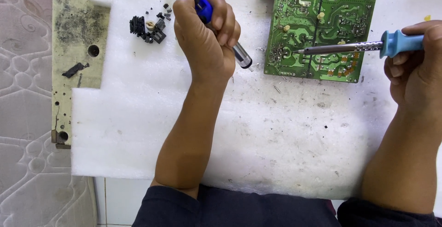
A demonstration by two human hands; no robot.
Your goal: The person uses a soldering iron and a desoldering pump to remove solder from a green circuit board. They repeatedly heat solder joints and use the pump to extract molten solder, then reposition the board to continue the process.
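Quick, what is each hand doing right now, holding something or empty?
Left hand: closed around a blue desoldering pump.
Right hand: closed on a blue-handled soldering iron, tip touching the green circuit board.

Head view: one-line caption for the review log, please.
Right hand touches a soldering iron tip to a green circuit board while the left hand holds a blue desoldering pump over white foam sheet.

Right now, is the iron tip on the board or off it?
On it. The iron, held in the right hand, lies nearly flat, and its tip meets a solder joint at the board's lower left.
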